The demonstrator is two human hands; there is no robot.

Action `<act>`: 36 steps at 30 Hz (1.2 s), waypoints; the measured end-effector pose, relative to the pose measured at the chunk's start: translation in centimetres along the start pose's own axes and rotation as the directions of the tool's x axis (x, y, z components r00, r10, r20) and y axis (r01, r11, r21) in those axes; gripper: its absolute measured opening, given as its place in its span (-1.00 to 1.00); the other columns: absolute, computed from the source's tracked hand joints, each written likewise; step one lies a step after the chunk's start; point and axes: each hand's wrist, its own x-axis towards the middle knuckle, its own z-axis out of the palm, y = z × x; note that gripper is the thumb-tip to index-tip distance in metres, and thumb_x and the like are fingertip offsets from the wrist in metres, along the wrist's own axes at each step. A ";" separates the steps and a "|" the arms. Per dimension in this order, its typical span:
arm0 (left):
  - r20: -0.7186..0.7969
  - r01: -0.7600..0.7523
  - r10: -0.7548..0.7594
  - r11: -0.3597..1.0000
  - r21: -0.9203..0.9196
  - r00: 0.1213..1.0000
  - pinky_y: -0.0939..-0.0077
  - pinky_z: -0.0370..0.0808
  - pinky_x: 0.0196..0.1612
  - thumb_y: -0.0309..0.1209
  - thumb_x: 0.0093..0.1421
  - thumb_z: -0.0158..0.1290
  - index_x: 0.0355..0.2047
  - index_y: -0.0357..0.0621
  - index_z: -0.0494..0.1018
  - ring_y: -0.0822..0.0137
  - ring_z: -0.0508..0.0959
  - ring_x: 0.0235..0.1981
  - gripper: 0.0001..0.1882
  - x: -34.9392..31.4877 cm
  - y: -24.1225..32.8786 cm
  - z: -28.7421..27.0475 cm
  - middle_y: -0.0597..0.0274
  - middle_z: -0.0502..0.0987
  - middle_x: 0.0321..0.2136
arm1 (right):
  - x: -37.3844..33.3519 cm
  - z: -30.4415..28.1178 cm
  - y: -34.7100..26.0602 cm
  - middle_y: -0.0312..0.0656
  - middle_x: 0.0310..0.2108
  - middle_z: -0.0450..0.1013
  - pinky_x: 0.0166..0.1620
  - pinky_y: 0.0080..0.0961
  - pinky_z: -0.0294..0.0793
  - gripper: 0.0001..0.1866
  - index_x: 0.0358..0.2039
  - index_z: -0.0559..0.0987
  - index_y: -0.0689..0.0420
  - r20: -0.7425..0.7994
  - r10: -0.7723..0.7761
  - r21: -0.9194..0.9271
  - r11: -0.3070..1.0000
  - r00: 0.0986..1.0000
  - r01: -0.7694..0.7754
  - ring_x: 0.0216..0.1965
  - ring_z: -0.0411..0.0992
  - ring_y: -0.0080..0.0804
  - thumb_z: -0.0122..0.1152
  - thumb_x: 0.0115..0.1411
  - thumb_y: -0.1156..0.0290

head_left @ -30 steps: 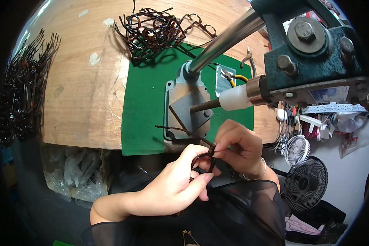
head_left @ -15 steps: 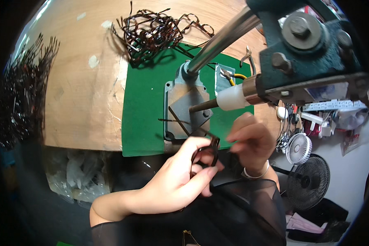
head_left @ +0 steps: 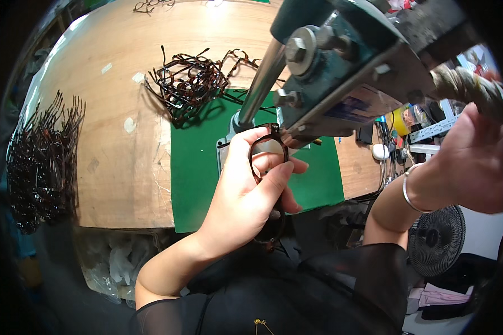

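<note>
My left hand (head_left: 246, 187) is closed around a dark eyeglass frame (head_left: 253, 159), thumb and fingers pinching its rim. The frame's upper end is at the lower part of a green hand press (head_left: 330, 84), in front of its steel column (head_left: 265, 78); the exact contact point is hidden by the press head. At the far right, my right hand (head_left: 469, 159) is on the press's cloth-wrapped handle (head_left: 469, 86). Its fingers curl behind the handle and are partly hidden. The press stands on a green mat (head_left: 198, 184).
A tangled pile of tortoiseshell eyeglass frames (head_left: 193, 84) lies beyond the mat. A dense bundle of dark frames (head_left: 42, 167) fills the left table edge. Cables, a power strip (head_left: 433, 129) and a black fan (head_left: 439, 240) are at the right. Plastic bags (head_left: 123, 259) sit below the table.
My right hand has left the eyeglass frame's side and moved up right onto the press handle. My left hand has carried the frame up to the press. The view has shifted.
</note>
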 end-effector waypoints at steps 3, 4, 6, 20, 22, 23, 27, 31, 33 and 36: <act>-0.020 0.021 -0.021 0.999 0.047 1.000 0.64 0.45 -0.54 -0.52 0.16 -0.14 -0.05 -0.27 0.05 0.50 0.42 -0.64 -0.64 0.0 0.2 0.3 0.01 0.44 -0.31 | 1.2 -0.1 -1.0 -0.31 -0.51 0.29 -0.26 -0.61 0.18 -0.76 -0.41 0.39 0.07 0.048 0.009 0.049 0.999 0.999 -0.011 -0.44 0.25 -0.55 0.13 0.02 0.20; -0.026 0.039 -0.037 0.998 0.050 0.999 0.64 0.45 -0.53 -0.52 0.16 -0.14 -0.05 -0.26 0.05 0.50 0.42 -0.64 -0.64 0.1 0.3 0.5 0.00 0.44 -0.31 | 1.2 0.0 -1.2 -0.33 -0.51 0.28 -0.24 -0.61 0.17 -0.75 -0.42 0.39 0.06 0.058 0.010 0.048 0.999 0.998 -0.012 -0.44 0.24 -0.55 0.15 0.01 0.18; -0.040 0.072 -0.069 0.996 0.058 0.997 0.65 0.45 -0.52 -0.53 0.16 -0.15 -0.05 -0.26 0.03 0.50 0.41 -0.64 -0.64 0.2 0.4 1.0 -0.02 0.44 -0.29 | 0.2 0.1 -1.4 -0.35 -0.50 0.26 -0.20 -0.59 0.15 -0.73 -0.43 0.39 0.03 0.069 0.015 0.034 0.999 0.998 -0.018 -0.42 0.23 -0.56 0.17 -0.02 0.14; -0.046 -0.058 0.070 0.972 0.226 0.996 0.67 0.38 -0.61 -0.56 0.17 -0.19 -0.02 -0.25 -0.09 0.55 0.32 -0.70 -0.58 0.3 -0.4 1.9 -0.05 0.46 -0.37 | -2.0 3.4 -3.1 -0.38 -0.44 0.16 -0.06 -0.47 0.03 -0.58 -0.39 0.31 -0.03 0.216 0.045 0.118 0.990 0.975 -0.072 -0.35 0.16 -0.51 0.18 -0.05 -0.06; -0.016 -0.026 0.027 0.995 0.096 0.999 0.67 0.38 -0.62 -0.55 0.16 -0.18 -0.02 -0.25 -0.09 0.55 0.33 -0.71 -0.58 0.3 -0.2 1.0 -0.05 0.46 -0.37 | -0.7 4.3 -3.1 -0.24 -0.29 0.13 0.02 -0.39 -0.04 -0.51 -0.25 0.23 0.10 0.061 0.070 0.196 0.977 0.996 -0.080 -0.21 0.11 -0.39 0.09 0.02 -0.03; -0.016 -0.025 0.026 0.998 0.066 1.000 0.67 0.39 -0.63 -0.55 0.15 -0.16 -0.03 -0.25 -0.05 0.55 0.34 -0.71 -0.58 0.2 -0.2 0.7 -0.06 0.46 -0.38 | -0.1 4.7 -2.9 -0.08 -0.10 0.10 0.11 -0.30 -0.13 -0.40 -0.09 0.16 0.22 -0.072 0.052 0.171 0.984 0.996 -0.039 -0.04 0.08 -0.24 0.00 0.08 -0.01; 0.118 0.013 -0.008 0.999 -0.045 0.993 0.61 0.47 -0.52 -0.50 0.19 -0.14 -0.05 -0.24 -0.03 0.53 0.39 -0.63 -0.62 -0.3 0.5 -0.6 -0.05 0.44 -0.34 | -2.6 1.2 -0.8 0.14 0.11 0.06 0.19 -0.19 -0.09 -0.30 0.10 0.08 0.36 -0.003 -0.050 -0.279 0.959 0.999 0.048 0.17 0.02 -0.08 -0.14 0.16 0.02; 0.036 0.084 -0.081 0.993 -0.080 0.996 0.63 0.48 -0.52 -0.47 0.16 -0.09 -0.06 -0.23 0.08 0.53 0.40 -0.63 -0.63 -0.8 0.7 -2.0 -0.02 0.47 -0.35 | -7.6 2.0 2.6 0.00 -0.02 0.23 0.07 -0.35 0.18 -0.36 0.04 0.16 0.34 -0.156 0.085 -0.403 0.904 0.984 -0.142 0.05 0.20 -0.26 0.07 0.09 0.16; -0.037 0.092 -0.088 0.987 0.133 0.995 0.65 0.45 -0.41 -0.50 0.15 -0.09 -0.03 -0.19 0.08 0.48 0.46 -0.49 -0.62 -1.9 1.1 -3.9 0.04 0.48 -0.31 | -9.5 1.8 3.5 -0.06 -0.06 0.27 0.06 -0.42 0.18 -0.42 0.01 0.20 0.34 -0.180 0.227 -0.393 0.875 0.957 -0.282 0.01 0.23 -0.33 0.11 0.08 0.25; -0.133 0.094 0.002 0.691 0.717 0.991 0.57 0.43 -0.41 -0.56 0.12 -0.09 -0.07 -0.22 0.14 0.40 0.49 -0.37 -0.65 -3.4 0.9 -10.7 0.03 0.48 -0.31 | -12.9 -1.0 3.1 -0.12 -0.12 0.30 0.02 -0.53 0.20 -0.59 -0.08 0.29 0.29 -0.175 0.409 -0.455 0.773 0.895 -0.443 -0.07 0.27 -0.44 0.10 0.10 0.37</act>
